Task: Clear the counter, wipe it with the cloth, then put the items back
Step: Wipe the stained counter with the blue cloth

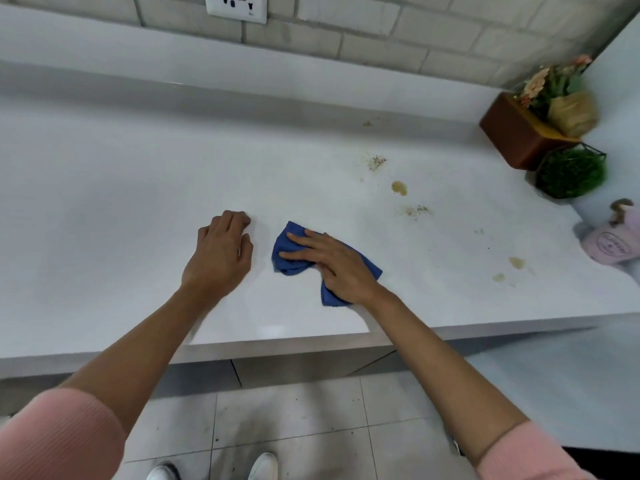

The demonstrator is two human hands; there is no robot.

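Flatly, the right hand (337,263) presses the blue cloth (287,254) onto the counter (138,202), fingers straight and spread rather than gripping. The cloth lies bunched under the palm, near the front edge. The left hand (220,252) rests just beside it, loosely curled and empty. Wiping well probably means even palm weight and a sweep right toward the brown stains (399,188) (dried ones may need several passes). A planter (516,136), green plant (569,173) and pink jar (609,244) stand at the right end, a brick-tiled wall (381,29) behind.

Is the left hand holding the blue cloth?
No, the right hand presses the cloth; the left hand rests empty on the counter.
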